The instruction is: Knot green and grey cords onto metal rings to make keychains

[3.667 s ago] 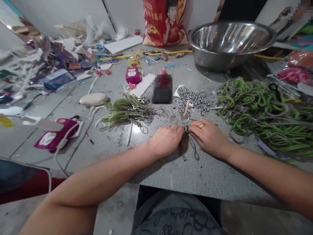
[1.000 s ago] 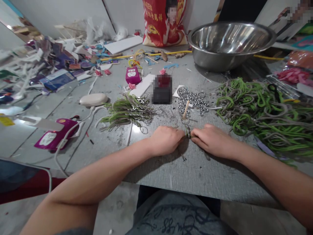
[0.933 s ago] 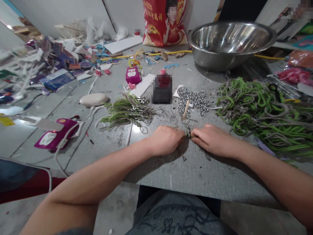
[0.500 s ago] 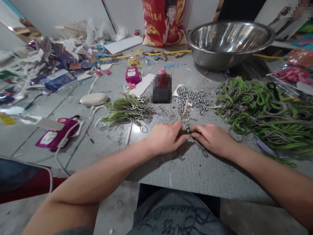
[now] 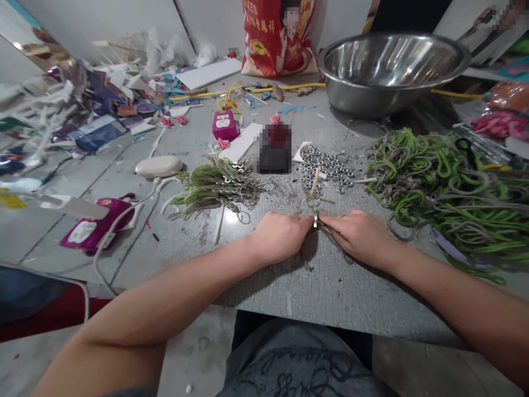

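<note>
My left hand [image 5: 281,238] and my right hand [image 5: 360,238] meet low over the table, fingers closed in a pinch. Between their fingertips stands a small shiny metal piece [image 5: 316,220], with grey-green cord [image 5: 336,245] running out under my right fingers. The fingers hide most of the cord. Just beyond, a wooden stick [image 5: 315,182] rises beside a metal split ring [image 5: 313,202]. Past it lies a spread of small metal rings [image 5: 326,165]. Left of them is a bundle of green and grey cords [image 5: 215,187] with metal ends.
To the right lies a large heap of green and grey cords [image 5: 463,204]. A steel basin [image 5: 372,102] and a red bag [image 5: 273,49] stand at the back. Purple power sockets [image 5: 97,223], a white cable [image 5: 99,259] and scattered scraps [image 5: 103,105] occupy the left side.
My fingertips have moved closer together around the metal piece, and my left hand's grip has turned over it. Less of the cord shows between the hands than before.
</note>
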Available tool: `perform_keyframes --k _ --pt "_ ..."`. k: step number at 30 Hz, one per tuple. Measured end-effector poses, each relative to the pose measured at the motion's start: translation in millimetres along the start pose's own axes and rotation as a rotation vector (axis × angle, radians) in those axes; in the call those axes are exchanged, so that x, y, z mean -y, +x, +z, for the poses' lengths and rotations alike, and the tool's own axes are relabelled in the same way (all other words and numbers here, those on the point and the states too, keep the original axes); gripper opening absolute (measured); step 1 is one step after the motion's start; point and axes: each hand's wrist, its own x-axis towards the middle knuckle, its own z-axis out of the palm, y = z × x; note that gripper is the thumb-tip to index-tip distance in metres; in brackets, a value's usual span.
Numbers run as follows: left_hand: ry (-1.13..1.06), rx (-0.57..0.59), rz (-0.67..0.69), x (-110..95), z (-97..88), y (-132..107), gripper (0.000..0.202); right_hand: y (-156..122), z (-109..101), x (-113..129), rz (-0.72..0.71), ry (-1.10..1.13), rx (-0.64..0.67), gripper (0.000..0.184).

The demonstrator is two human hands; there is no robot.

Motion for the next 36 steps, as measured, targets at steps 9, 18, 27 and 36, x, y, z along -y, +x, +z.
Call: perform_keyframes --k 9,18,27,36 --pt "-0.010 0.014 -0.018 3 -3.0 -1 0.031 0 -2 1 0.050 0.027 -0.013 0.031" --pt "-0.059 0.051 -0.139 -4 -3.3 2 0.037 6 -9 9 0.293 0.065 0.200 0.023" --pt "-0.054 0.119 0.025 6 -13.4 2 0.025 10 -15 0 0.167 0.143 0.319 0.022" --pt "-0.067 0.141 -0.019 9 -15.2 2 0.027 10 -21 -3 0.194 0.232 0.344 0.016"
